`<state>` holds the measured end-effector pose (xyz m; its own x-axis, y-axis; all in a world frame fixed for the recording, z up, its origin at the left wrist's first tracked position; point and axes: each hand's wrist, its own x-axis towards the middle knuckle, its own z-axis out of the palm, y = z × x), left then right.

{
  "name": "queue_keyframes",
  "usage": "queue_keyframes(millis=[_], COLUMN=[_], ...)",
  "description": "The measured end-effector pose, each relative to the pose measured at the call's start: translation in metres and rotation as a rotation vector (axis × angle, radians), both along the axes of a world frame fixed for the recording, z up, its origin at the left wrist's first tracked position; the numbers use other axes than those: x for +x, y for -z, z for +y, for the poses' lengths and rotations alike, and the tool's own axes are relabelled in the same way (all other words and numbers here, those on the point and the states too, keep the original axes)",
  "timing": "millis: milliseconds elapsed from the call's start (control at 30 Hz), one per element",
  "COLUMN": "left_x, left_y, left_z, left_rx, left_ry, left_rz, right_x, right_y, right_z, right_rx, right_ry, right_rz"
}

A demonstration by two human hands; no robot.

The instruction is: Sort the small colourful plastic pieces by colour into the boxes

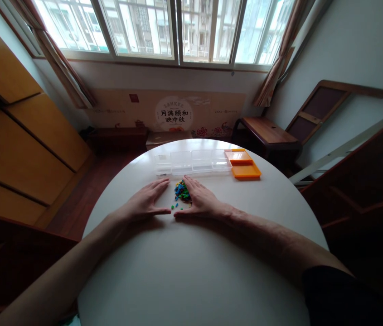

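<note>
A small heap of tiny coloured pieces (181,191), mostly blue and green with some yellow, lies on the white round table (191,271). My left hand (148,199) rests on its left side, fingers stretched forward and thumb pointing inward, a gap between it and the heap. On the other side, my right hand (201,198) lies against the heap and hides part of it. Its fingers are stretched out and its thumb is spread toward the left one. A few loose bits sit near the two thumbs. Neither hand grips anything.
Behind the heap stands a row of clear plastic boxes (191,163). Next to them on the right is an orange tray (247,171) with two sections. Past the table are a wooden bench (269,129) on the right and a window (140,29) at the back.
</note>
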<state>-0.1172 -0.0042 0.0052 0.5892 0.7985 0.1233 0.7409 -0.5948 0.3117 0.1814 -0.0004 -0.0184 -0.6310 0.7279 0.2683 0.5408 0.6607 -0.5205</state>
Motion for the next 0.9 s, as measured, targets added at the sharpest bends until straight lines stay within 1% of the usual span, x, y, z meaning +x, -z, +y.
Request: queue_keyframes(millis=[67, 100, 200, 267, 333, 400, 567, 733, 900], left_x=[-0.017, -0.025, -0.046, -0.052, -0.054, -0.053, -0.054, -0.058, -0.059], left_y=[-0.001, -0.001, -0.002, -0.002, -0.002, -0.002, 0.0, 0.0, 0.0], left_z=[-0.001, -0.002, -0.007, -0.011, -0.014, -0.016, -0.015, -0.014, -0.014], left_rx=[-0.014, -0.016, 0.005, 0.038, 0.063, 0.071, 0.066, 0.12, 0.142], left_ry=[0.013, 0.0, -0.11, -0.203, -0.276, -0.318, -0.371, -0.47, -0.548], left_rz=[-0.001, -0.007, -0.058, -0.122, -0.185, -0.221, -0.246, -0.246, -0.268], right_x=[-0.016, -0.022, -0.041, -0.051, -0.059, -0.066, -0.081, -0.1, -0.121], right_y=[0.001, 0.001, 0.002, 0.002, 0.002, 0.001, -0.001, -0.003, -0.005], right_z=[-0.001, -0.001, -0.001, -0.001, -0.002, -0.003, -0.008, -0.01, -0.014], right_rx=[-0.002, -0.002, 0.011, 0.036, 0.075, 0.099, 0.085, 0.11, 0.154], right_ry=[-0.007, -0.007, 0.016, 0.042, 0.056, 0.05, -0.025, -0.051, -0.142], right_rz=[0.009, 0.008, -0.003, -0.003, 0.009, 0.027, 0.033, 0.026, 0.019])
